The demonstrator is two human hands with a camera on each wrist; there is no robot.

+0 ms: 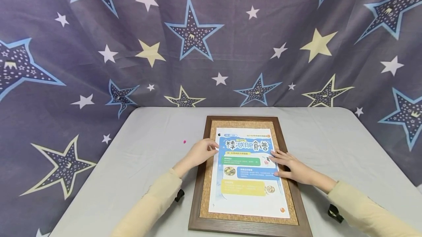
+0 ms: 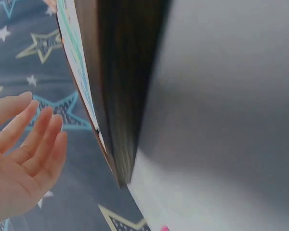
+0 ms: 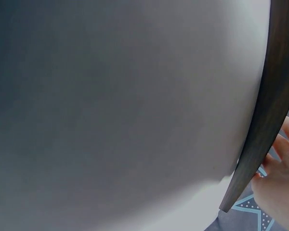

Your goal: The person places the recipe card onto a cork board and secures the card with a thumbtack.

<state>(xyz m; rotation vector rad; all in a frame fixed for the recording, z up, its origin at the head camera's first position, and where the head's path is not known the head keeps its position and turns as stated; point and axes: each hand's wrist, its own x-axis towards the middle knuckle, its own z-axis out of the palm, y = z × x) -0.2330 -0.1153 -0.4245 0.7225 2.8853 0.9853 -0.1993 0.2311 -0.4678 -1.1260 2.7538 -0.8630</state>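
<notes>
A printed poster (image 1: 245, 202) with a blue title block lies on a cork board (image 1: 205, 193) in a dark brown wooden frame (image 1: 250, 228). One dark round pin (image 1: 219, 134) sits at its top left corner, an orange pin (image 1: 268, 136) at the top right and another orange pin (image 1: 282, 210) at the bottom right. My left hand (image 1: 200, 152) is at the poster's left edge; in the left wrist view its fingers are loosely bent with nothing between them. With fingers spread, my right hand (image 1: 293, 167) rests over the poster's right edge.
The board lies on a table with a pale grey cloth (image 1: 141, 163). A small pink dot-like object (image 1: 184, 141) is on the cloth left of the board. Behind and beside the table hangs a dark star-patterned curtain (image 1: 230, 54).
</notes>
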